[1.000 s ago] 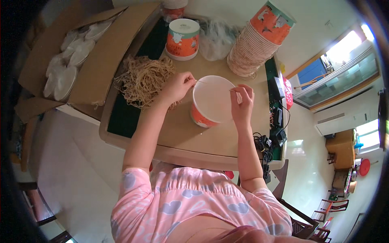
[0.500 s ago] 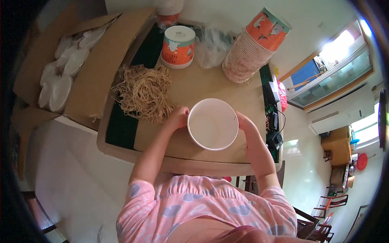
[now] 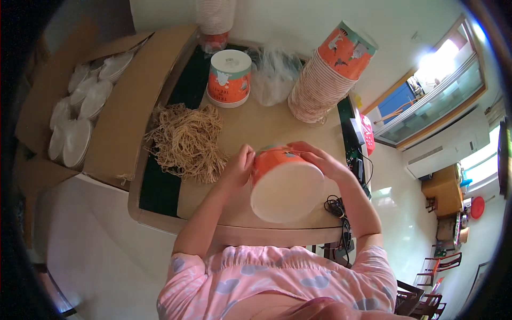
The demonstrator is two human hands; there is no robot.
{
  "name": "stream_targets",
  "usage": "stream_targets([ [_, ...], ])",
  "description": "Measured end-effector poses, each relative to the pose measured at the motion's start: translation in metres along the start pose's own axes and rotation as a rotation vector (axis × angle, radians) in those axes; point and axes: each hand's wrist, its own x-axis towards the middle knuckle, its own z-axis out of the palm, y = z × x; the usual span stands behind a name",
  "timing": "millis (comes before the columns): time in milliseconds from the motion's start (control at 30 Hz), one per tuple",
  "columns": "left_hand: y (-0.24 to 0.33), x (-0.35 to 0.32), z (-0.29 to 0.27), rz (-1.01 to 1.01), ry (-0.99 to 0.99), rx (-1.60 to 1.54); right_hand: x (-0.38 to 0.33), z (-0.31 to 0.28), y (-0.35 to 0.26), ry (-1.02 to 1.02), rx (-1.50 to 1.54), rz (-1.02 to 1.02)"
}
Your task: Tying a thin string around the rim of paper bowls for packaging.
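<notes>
An orange paper bucket (image 3: 273, 157) with a teal band and a white inside is tipped over the near part of the table, its wide mouth turned toward me. My left hand (image 3: 240, 166) is closed at the bucket's left side, fingers pinched together; whether a thin cord is also in them I cannot tell. Across its upper right side lies my right hand (image 3: 322, 162), fingers bent over the outer wall. A tangled heap of beige cords (image 3: 189, 141) rests just left of my left hand.
Behind stand upside-down buckets (image 3: 229, 80), a clear plastic bag (image 3: 273, 80) and a tall leaning bucket stack (image 3: 325, 77). At left, an open carton (image 3: 128, 101) holds white lids (image 3: 77, 141). Black cables (image 3: 337, 207) lie by the table's right edge.
The bucket has been tipped so its mouth faces me and its orange wall shows. My right hand has moved from the rim's right side up onto the outer wall.
</notes>
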Motion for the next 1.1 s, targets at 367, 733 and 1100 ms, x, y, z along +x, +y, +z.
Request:
stream_targets([
  [367,0.118,0.038,-0.023,0.543,0.258,0.184,-0.009,-0.011,-0.103,0.216,-0.690,-0.385],
  [733,0.217,0.113,-0.015,1.390,0.708,0.350,-0.005,-0.043,-0.172,0.698,-1.133,-0.830],
  [1100,0.329,0.257,0.010,1.390,0.538,0.293,0.010,-0.216,-0.229,1.048,-1.651,-0.801],
])
